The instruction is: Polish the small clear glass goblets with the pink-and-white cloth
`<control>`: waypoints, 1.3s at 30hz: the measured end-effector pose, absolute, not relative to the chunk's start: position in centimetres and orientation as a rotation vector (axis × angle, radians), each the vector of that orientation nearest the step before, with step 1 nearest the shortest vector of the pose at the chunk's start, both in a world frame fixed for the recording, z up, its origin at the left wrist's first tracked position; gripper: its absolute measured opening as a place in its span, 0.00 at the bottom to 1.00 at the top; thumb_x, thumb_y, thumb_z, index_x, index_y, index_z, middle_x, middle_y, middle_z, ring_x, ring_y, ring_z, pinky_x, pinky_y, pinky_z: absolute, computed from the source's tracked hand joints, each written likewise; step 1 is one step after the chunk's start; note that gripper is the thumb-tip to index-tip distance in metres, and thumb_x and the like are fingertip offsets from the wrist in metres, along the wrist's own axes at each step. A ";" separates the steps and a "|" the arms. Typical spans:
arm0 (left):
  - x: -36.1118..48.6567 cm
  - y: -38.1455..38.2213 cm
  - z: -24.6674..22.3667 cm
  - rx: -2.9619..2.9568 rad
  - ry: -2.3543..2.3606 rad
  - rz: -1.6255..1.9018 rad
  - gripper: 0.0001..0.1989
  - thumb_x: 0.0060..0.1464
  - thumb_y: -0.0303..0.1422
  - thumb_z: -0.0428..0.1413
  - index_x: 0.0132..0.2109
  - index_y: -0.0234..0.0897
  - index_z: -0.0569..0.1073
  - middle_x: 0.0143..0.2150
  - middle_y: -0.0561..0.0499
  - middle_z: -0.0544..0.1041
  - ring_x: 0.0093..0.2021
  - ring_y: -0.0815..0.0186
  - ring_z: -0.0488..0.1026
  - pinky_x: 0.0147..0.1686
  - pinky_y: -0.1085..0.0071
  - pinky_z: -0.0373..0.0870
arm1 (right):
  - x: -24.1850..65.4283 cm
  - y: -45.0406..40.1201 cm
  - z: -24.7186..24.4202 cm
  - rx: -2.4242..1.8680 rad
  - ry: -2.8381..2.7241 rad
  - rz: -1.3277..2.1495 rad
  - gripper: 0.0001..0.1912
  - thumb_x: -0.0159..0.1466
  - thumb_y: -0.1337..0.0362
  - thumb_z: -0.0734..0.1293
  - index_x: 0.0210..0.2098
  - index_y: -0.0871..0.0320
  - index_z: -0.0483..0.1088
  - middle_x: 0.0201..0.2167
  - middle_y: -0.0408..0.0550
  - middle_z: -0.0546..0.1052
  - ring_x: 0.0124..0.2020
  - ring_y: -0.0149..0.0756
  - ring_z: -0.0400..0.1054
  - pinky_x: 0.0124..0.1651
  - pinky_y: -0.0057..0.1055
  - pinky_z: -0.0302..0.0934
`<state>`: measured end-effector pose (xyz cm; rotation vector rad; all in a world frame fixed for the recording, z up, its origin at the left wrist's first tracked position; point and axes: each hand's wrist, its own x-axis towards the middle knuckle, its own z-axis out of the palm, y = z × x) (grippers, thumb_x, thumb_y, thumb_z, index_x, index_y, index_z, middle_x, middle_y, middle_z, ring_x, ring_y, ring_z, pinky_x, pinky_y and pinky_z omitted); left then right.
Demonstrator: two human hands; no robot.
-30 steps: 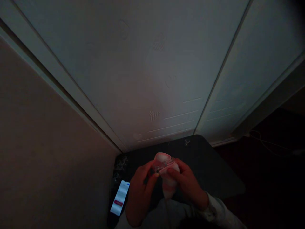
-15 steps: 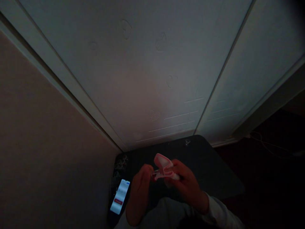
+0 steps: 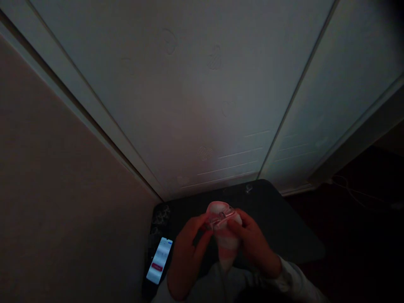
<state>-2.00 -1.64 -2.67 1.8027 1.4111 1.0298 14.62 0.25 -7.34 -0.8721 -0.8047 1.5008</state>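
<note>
A cone-shaped pouch (image 3: 227,243), striped pink and white, hangs point down between my hands, its wide mouth facing up. My right hand (image 3: 257,246) grips the pouch's right side near the rim, thumb in front. At the mouth lies a clear, shiny plastic-looking piece (image 3: 215,221); its exact kind is too dim to tell. My left hand (image 3: 189,248) pinches the left end of this piece at the rim, fingertips partly hidden. Whether those fingers also touch the pouch is unclear.
Below my hands is a dark table (image 3: 284,227). A lit phone (image 3: 160,261) lies at its left, near several clear small objects (image 3: 161,214). Another clear small object (image 3: 248,188) sits at the back edge. A white panelled door (image 3: 189,105) rises behind; a wall (image 3: 63,189) stands left.
The pouch has turned from lying sideways to hanging point down, its mouth now up. My left fingers and the clear piece have come closer to the mouth.
</note>
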 end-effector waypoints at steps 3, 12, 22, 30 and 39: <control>-2.1 -1.5 -2.3 1.824 1.432 0.986 0.12 0.55 0.31 0.54 0.46 0.41 0.74 0.40 0.49 0.79 0.39 0.63 0.75 0.41 0.68 0.72 | 14.5 0.2 -7.4 -0.873 -0.804 1.515 0.16 0.48 0.51 0.75 0.25 0.57 0.74 0.21 0.41 0.72 0.22 0.30 0.63 0.26 0.26 0.59; -2.2 -1.6 -1.8 1.788 1.451 1.011 0.11 0.52 0.31 0.55 0.43 0.41 0.75 0.34 0.51 0.78 0.36 0.62 0.75 0.38 0.68 0.71 | 14.6 0.1 -6.8 -0.844 -0.881 1.513 0.15 0.49 0.53 0.75 0.26 0.58 0.75 0.23 0.43 0.73 0.24 0.32 0.64 0.27 0.28 0.60; -2.2 -2.0 -2.2 1.696 1.367 1.098 0.13 0.58 0.41 0.49 0.37 0.37 0.71 0.31 0.52 0.73 0.33 0.64 0.71 0.34 0.71 0.66 | 14.8 -0.5 -5.9 -0.835 -1.228 1.180 0.05 0.52 0.59 0.74 0.27 0.53 0.77 0.27 0.43 0.75 0.29 0.34 0.69 0.32 0.28 0.62; -2.2 -2.1 -2.6 1.637 1.343 1.138 0.21 0.59 0.48 0.45 0.39 0.36 0.72 0.32 0.49 0.74 0.33 0.63 0.71 0.34 0.70 0.67 | 14.2 -0.8 -5.7 -0.894 -1.179 1.193 0.04 0.52 0.60 0.73 0.26 0.53 0.77 0.26 0.44 0.75 0.29 0.35 0.69 0.33 0.29 0.62; -2.2 -2.3 -3.0 1.832 1.407 1.051 0.16 0.57 0.34 0.53 0.52 0.40 0.72 0.45 0.46 0.78 0.44 0.61 0.75 0.43 0.67 0.72 | 14.3 -0.1 -6.6 -0.915 -0.691 1.540 0.18 0.44 0.52 0.77 0.25 0.59 0.73 0.21 0.43 0.74 0.21 0.32 0.65 0.25 0.28 0.61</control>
